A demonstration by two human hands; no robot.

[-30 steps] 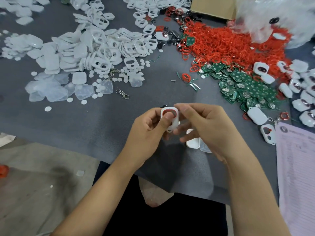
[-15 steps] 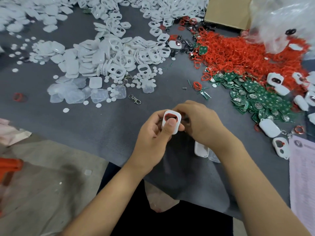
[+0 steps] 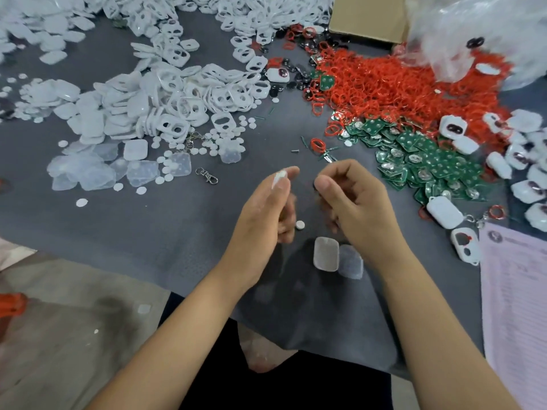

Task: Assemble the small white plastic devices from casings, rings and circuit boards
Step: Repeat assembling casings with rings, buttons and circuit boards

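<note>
My left hand point(image 3: 266, 208) pinches a white casing point(image 3: 279, 177), seen edge-on at my thumb tip. A short gap separates it from my right hand point(image 3: 352, 202), whose fingers are curled, the thumb and forefinger pinching a small dark part point(image 3: 315, 184) that is mostly hidden. Below the hands, two translucent casing halves point(image 3: 325, 253) lie side by side on the grey cloth point(image 3: 177, 232). A small white disc point(image 3: 300, 224) lies between my hands.
White casings point(image 3: 177, 93) are heaped at the back left, red rings point(image 3: 399, 78) at the back right and green circuit boards point(image 3: 429, 161) in front of those. Finished white devices point(image 3: 527, 161) crowd the right edge above a paper sheet point(image 3: 515, 306). A metal clasp point(image 3: 207, 175) lies left of my hands.
My hands have drawn apart. The casing in my left hand has turned from face-up to edge-on, and the white disc now shows on the cloth.
</note>
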